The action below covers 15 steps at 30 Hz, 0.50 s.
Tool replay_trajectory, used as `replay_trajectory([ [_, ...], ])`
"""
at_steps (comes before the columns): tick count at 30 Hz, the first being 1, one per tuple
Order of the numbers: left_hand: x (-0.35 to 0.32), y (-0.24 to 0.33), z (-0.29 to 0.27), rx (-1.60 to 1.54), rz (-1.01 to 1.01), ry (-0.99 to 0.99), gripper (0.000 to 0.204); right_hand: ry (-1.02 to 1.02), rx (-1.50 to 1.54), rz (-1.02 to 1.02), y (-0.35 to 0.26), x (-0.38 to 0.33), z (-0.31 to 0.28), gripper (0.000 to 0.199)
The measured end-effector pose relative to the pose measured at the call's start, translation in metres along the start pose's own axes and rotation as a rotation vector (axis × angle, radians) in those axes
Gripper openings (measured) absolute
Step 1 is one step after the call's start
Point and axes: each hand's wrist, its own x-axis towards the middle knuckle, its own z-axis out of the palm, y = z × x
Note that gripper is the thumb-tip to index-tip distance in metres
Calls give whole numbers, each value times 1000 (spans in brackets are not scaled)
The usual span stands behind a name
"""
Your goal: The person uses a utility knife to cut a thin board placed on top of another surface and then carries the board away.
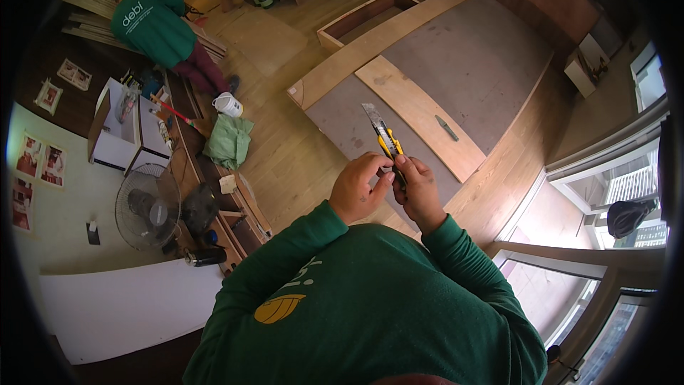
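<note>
Far to the left of the fingers, a standing fan (148, 207) sits by a white cabinet (117, 132), and beyond them a co-worker in a green top (152, 23) bends over stacked planks. Nearer, still left of the fingers, a crumpled green cloth (228, 141) lies on the wooden floor with a white bucket (228, 105) just above it.

The left hand (360, 189) comes up from a green sleeve. Its fingers (376, 164) are curled together and pinch the lower body of a yellow utility knife (387, 141), with the thumb tip meeting the right hand's fingers.

The knife stands between the two hands, tilted up and to the left, away from the fingertips. Its long grey blade (373, 117) is pushed well out of the yellow handle and reaches above both hands, over a grey board (463, 64) lying on the floor.

The right hand (419, 191) is closed on the knife's handle from the right side, its fingers (407, 169) wrapped tight around the yellow body so that the lower end of the handle is hidden in the grip.

To the right of the fingers and slightly above them, a curved pale wooden strip (420, 117) lies across the grey board, and a small dark tool (447, 127) rests on that strip. Further right, window frames (613, 192) run along the floor's edge.
</note>
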Motion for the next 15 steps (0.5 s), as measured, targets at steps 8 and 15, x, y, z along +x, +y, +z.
replay_trajectory([
  [8,3,5,3,-15,-13,-23,20,7,42,-6,-1,-1,-5,26],
  [15,-5,-7,5,-115,-422,-111,28,-22,-131,-107,-1,-11,2,37],
])
